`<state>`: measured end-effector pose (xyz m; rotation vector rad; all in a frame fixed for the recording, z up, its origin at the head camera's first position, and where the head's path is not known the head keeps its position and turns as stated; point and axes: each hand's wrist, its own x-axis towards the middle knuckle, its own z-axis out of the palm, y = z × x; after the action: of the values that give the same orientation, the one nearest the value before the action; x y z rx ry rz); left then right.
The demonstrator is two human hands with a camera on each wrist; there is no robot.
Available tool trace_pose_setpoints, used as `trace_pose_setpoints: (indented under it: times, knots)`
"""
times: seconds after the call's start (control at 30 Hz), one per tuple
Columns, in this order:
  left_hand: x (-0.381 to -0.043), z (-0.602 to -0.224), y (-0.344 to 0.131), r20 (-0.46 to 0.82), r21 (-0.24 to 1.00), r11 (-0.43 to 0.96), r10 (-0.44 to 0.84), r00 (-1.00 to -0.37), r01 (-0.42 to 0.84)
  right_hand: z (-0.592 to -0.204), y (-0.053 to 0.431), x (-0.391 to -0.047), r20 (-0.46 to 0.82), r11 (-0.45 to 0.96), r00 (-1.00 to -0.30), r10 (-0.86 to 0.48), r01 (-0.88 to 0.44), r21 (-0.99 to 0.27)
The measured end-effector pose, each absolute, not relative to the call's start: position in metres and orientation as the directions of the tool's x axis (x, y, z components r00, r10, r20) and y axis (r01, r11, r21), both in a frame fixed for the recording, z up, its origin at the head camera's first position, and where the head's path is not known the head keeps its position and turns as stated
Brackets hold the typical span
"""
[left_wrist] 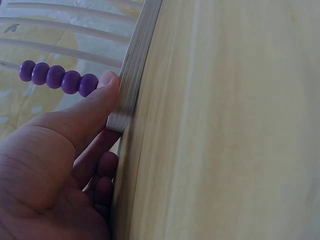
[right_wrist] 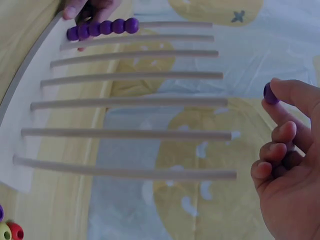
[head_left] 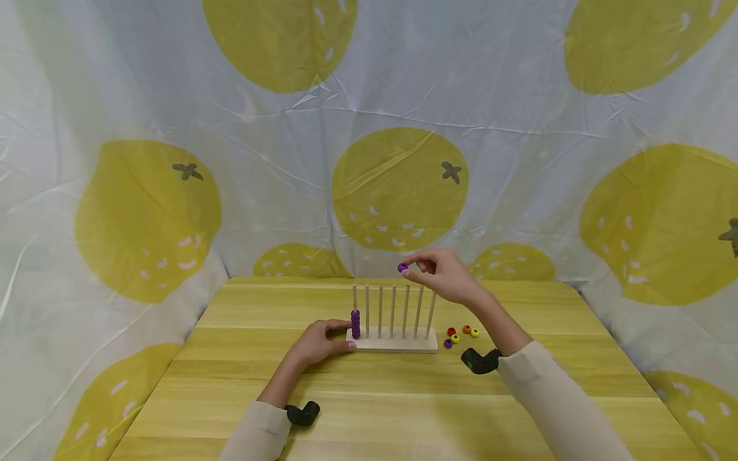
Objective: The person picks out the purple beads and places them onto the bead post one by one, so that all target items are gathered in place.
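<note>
A wooden peg rack, its pale base (head_left: 398,348) bearing a row of several upright rods (head_left: 393,310), stands on the table. Purple beads (head_left: 355,324) are stacked on its leftmost rod; the other rods carry none. My left hand (head_left: 314,343) grips the left end of the base, thumb (left_wrist: 102,95) at the front edge beside the lowest beads. Above the rods, toward the right, my right hand (head_left: 446,275) pinches a single purple bead (right_wrist: 270,93) between thumb and index finger. That bead is apart from the rod tips, and the remaining fingers are curled.
Right of the base lie several loose beads: a red bead (head_left: 451,331), an orange bead (head_left: 466,329), two yellow beads (head_left: 475,333) and a purple bead (head_left: 448,344). The wooden table (head_left: 369,403) ends at a fruit-patterned curtain (head_left: 496,192) behind and at both sides.
</note>
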<state>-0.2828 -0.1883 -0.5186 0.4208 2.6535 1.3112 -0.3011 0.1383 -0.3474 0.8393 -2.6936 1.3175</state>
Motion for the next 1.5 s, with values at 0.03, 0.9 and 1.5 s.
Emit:
trace_pose_setpoints:
  times: [0.03, 0.9, 1.5]
  knots:
    - [-0.283, -0.519, -0.188, -0.011, 0.795, 0.578, 0.314, -0.949, 0.182, -0.347, 0.135, -0.302, 0.256, 0.496, -0.85, -0.46, -0.486, -0.72]
    - [-0.284, -0.516, -0.188, -0.02, 0.809, 0.565, 0.304, -0.952, 0.163, -0.359, 0.068, -0.315, 0.255, 0.462, -0.794, -0.552, -0.546, -0.699]
    - [-0.284, -0.519, -0.188, -0.016, 0.804, 0.568, 0.315, -0.949, 0.175, -0.365, 0.054, -0.317, 0.256, 0.473, -0.772, -0.582, -0.577, -0.666]
